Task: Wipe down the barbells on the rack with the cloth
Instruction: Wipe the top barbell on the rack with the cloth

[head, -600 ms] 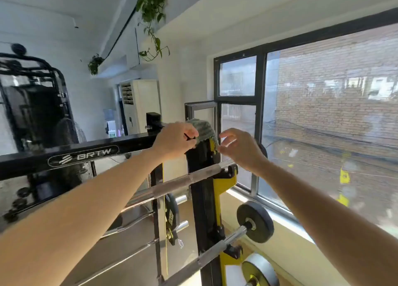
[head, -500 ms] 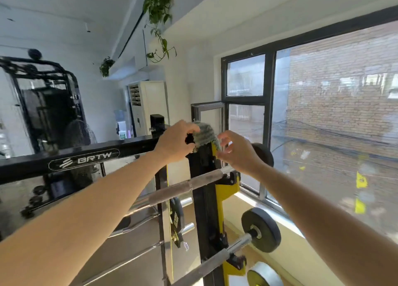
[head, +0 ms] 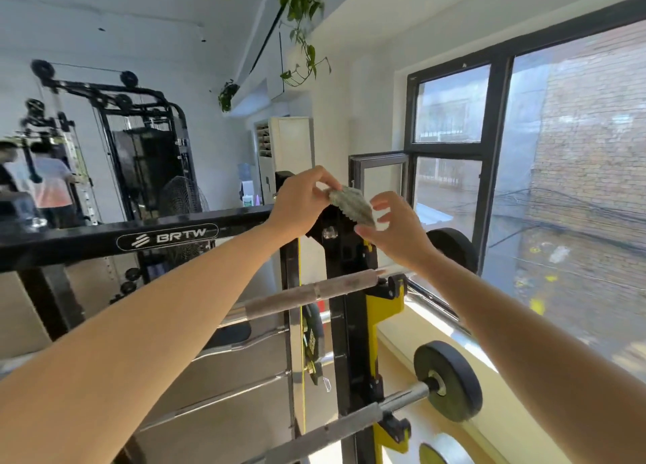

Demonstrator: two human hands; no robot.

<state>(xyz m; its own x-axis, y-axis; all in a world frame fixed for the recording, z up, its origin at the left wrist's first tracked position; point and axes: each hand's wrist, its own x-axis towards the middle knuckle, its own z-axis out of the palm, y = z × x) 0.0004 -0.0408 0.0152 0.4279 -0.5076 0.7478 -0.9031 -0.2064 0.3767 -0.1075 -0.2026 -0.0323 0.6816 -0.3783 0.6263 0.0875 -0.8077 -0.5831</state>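
Note:
A small grey-green cloth [head: 351, 203] is held up in the air above the top of the black and yellow rack upright [head: 351, 324]. My left hand [head: 300, 203] pinches its left end. My right hand [head: 395, 227] touches its lower right edge with the thumb, fingers loosely spread. Below the hands an upper barbell [head: 307, 294] lies across the rack's yellow hook. A lower barbell [head: 349, 425] with a black weight plate [head: 449, 379] rests further down.
A black crossbeam marked BRTW [head: 105, 241] runs left from the upright. A large window [head: 524, 170] fills the right side. A cable machine [head: 140, 142] and people [head: 45, 180] stand at the back left. Another plate [head: 433, 451] sits at the bottom.
The cloth has been lifted off the top of the upright and now hangs between both hands. The view has shifted left and slightly up.

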